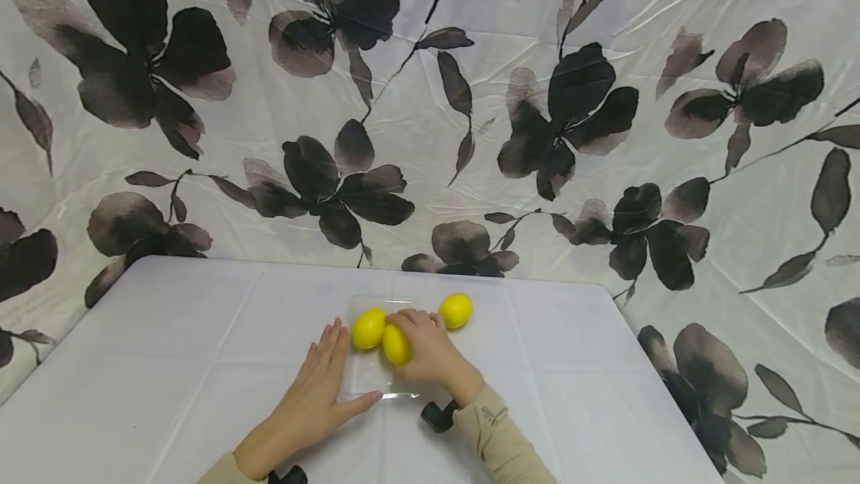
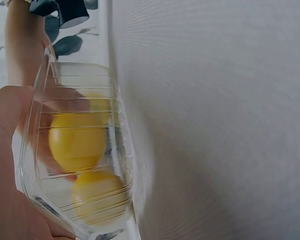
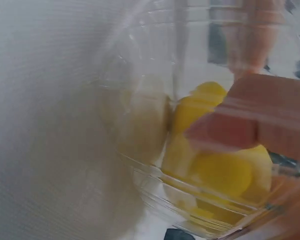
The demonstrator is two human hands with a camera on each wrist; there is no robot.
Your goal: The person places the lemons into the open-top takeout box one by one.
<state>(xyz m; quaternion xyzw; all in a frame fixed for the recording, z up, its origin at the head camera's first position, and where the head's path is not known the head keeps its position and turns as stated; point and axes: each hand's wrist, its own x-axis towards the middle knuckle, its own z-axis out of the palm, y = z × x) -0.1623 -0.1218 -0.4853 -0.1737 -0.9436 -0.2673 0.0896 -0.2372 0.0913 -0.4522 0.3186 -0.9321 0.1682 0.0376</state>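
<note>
Head view: the right hand [image 1: 430,349] curls round a smooth yellow lemon [image 1: 396,344] in the clear plastic tray [image 1: 372,383]; a second lemon [image 1: 369,328] sits between the hands, a third lemon [image 1: 456,311] just beyond the right. The left hand [image 1: 319,394] spreads straight-fingered at the tray's side. Left wrist: glossy, ribbed tray walls. Right wrist: blurred yellow roundness behind plastic.

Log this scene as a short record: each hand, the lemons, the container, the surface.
Left hand: fingers straight, at the clear container's left side
Right hand: grips the middle lemon
Left lemon: inside the container, beside the gripped one
Right lemon: outside the container
Clear container: no lid visible
Surface: white table
</note>
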